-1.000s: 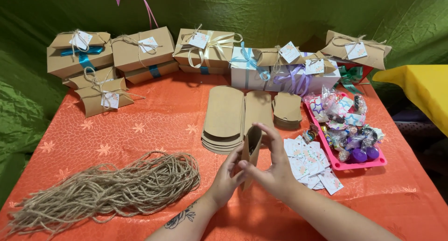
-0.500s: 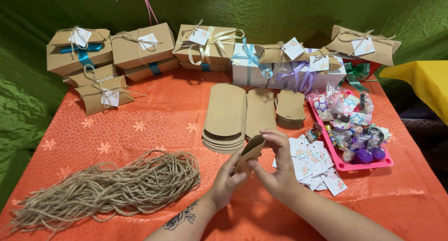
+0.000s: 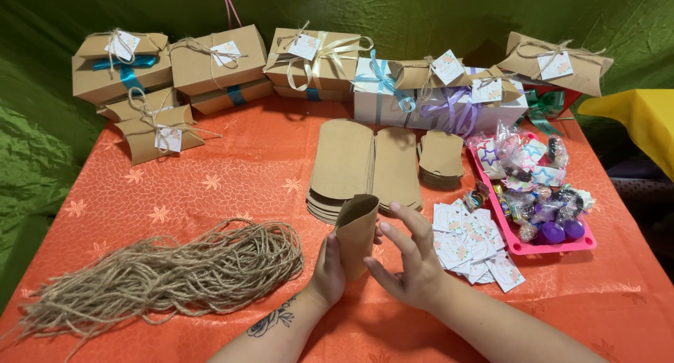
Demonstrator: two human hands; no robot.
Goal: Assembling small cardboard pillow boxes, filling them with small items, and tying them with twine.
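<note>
A small brown card pillow box [image 3: 355, 231] stands on end between my two hands, its top end open and curved. My left hand [image 3: 328, 267] cups its left side from behind. My right hand [image 3: 409, 259] holds its right side, fingers spread along the card. Just beyond lie stacks of flat brown box blanks [image 3: 344, 159] and a smaller stack [image 3: 442, 156]. A heap of jute twine [image 3: 161, 272] lies to the left on the orange tablecloth [image 3: 232, 187].
Small printed tags [image 3: 472, 245] are scattered to the right of my hands. A pink tray [image 3: 523, 247] of wrapped sweets sits at the right. Finished tied gift boxes [image 3: 217, 61] line the back edge. A yellow surface [image 3: 642, 117] is at far right.
The box has been turned more upright and popped open into a tube. My hands have shifted slightly towards me, with the right fingers now spread on its side.
</note>
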